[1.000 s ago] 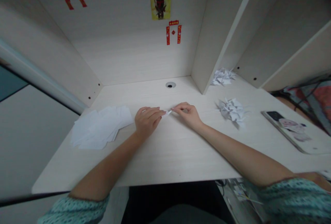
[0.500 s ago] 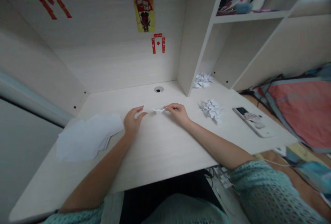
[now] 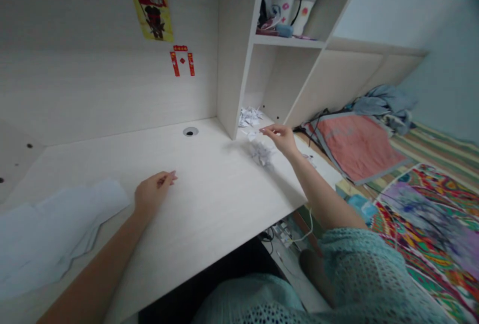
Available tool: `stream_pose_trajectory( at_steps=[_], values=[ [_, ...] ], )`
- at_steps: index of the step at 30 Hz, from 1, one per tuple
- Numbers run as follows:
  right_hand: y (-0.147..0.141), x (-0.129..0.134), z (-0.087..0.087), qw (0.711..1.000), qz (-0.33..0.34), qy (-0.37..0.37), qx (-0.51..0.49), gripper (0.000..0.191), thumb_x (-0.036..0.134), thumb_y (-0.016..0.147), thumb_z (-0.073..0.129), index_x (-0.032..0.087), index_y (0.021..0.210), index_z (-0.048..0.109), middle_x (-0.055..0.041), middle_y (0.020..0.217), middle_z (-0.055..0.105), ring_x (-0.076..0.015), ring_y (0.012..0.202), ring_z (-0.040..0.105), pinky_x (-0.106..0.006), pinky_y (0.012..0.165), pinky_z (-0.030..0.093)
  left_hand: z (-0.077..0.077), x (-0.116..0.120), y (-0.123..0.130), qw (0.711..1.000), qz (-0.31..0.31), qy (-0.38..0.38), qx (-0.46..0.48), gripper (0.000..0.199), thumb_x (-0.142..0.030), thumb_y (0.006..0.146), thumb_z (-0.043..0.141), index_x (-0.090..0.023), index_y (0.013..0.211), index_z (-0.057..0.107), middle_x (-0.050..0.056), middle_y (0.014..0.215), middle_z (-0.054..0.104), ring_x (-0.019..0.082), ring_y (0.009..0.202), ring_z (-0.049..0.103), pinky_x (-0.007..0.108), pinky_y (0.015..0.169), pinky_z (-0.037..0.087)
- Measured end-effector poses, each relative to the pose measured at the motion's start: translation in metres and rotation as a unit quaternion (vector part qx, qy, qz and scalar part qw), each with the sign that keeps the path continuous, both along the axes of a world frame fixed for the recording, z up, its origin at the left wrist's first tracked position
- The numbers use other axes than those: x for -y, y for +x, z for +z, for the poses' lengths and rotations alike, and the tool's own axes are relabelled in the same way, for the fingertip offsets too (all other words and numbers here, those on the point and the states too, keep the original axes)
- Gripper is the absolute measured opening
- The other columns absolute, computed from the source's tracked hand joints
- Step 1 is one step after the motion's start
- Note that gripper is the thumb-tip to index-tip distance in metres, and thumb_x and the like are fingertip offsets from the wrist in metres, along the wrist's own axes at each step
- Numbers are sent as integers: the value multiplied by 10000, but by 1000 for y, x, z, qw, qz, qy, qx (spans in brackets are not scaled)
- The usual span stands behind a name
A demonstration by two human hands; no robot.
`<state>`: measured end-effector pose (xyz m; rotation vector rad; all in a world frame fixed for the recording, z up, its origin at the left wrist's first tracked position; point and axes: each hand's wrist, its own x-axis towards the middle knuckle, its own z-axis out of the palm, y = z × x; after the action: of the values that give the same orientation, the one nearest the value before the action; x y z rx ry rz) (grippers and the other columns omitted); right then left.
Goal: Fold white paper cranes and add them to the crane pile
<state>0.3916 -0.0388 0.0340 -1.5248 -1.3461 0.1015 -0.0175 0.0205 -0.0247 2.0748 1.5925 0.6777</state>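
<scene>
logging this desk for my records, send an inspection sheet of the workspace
Surface: pale desk, round cable hole near the back panel
Job's things: flat paper sheets at left; a front heap and rear heap of folded paper at right
Clutter: cups holding pens on the shelf
Hands: left hand, fingers curled, no paper visible; right hand near the heaps, blurred paper piece by its fingers, grip unclear
Cables: white cable below the desk edge
Surroundings: reddish mat, patterned cloth at right
</scene>
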Motion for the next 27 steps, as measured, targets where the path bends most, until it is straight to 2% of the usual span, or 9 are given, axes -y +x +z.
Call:
stream_pose_trajectory(
  at_steps=[3, 7, 10, 13, 16, 18, 22, 27],
  values=[
    [33, 1, -22, 998, -55, -15, -6, 359, 517, 717, 640, 178, 770, 747, -60, 701, 718, -172, 640, 599, -282, 574, 402, 3, 0, 1, 1000, -5, -12, -19, 421, -579, 815, 412, -267, 838, 693, -21, 804, 728, 208, 796, 661, 267, 666, 430],
    [53, -6, -45, 997, -63, -46, 23, 379, 528, 709, 638, 171, 777, 747, -71, 746, 730, -182, 672, 605, -285, 581, 400, 5, 0, 2, 999, 0, -19, -31, 405, -564, 811, 415, -274, 843, 696, -25, 819, 722, 203, 794, 655, 262, 662, 423],
    [57, -4, -50, 997, -45, -58, 40, 340, 513, 691, 669, 184, 731, 745, -67, 749, 730, -194, 716, 613, -301, 635, 414, 4, 0, 1, 999, -8, -16, -34, 398, -546, 810, 412, -272, 854, 697, -23, 851, 722, 201, 790, 652, 263, 671, 426],
    [60, 10, -51, 996, -41, -59, 49, 323, 502, 729, 645, 194, 753, 739, -68, 779, 729, -204, 769, 618, -317, 680, 423, 4, 1, 0, 999, -15, -15, -28, 398, -548, 807, 418, -267, 856, 695, -19, 846, 720, 196, 790, 650, 258, 672, 424],
    [62, 27, -55, 995, -39, -31, 82, 274, 472, 750, 649, 210, 730, 726, -62, 774, 721, -201, 770, 621, -331, 712, 422, 4, 1, -1, 999, -15, -16, -35, 409, -567, 810, 416, -271, 850, 697, -22, 821, 713, 190, 755, 644, 254, 634, 410],
    [61, 34, -60, 994, -38, -21, 105, 237, 447, 757, 656, 222, 727, 723, -54, 774, 717, -204, 788, 623, -360, 785, 412, 5, 1, 0, 999, -10, -17, -48, 408, -569, 814, 416, -277, 847, 698, -28, 806, 708, 185, 726, 636, 253, 608, 396],
    [55, 37, -71, 990, -57, -35, 126, 234, 440, 775, 640, 224, 739, 722, -49, 792, 709, -209, 811, 610, -407, 870, 366, 6, 1, 0, 998, -13, -8, -57, 394, -557, 821, 422, -278, 839, 700, -29, 798, 706, 184, 725, 633, 254, 616, 390],
    [51, 36, -76, 986, -75, -40, 141, 226, 439, 769, 646, 232, 765, 734, -50, 809, 694, -220, 837, 571, -415, 878, 348, 8, 3, 1, 999, -10, -15, -51, 404, -569, 812, 423, -276, 832, 701, -25, 806, 711, 188, 714, 628, 257, 619, 395]
  ],
)
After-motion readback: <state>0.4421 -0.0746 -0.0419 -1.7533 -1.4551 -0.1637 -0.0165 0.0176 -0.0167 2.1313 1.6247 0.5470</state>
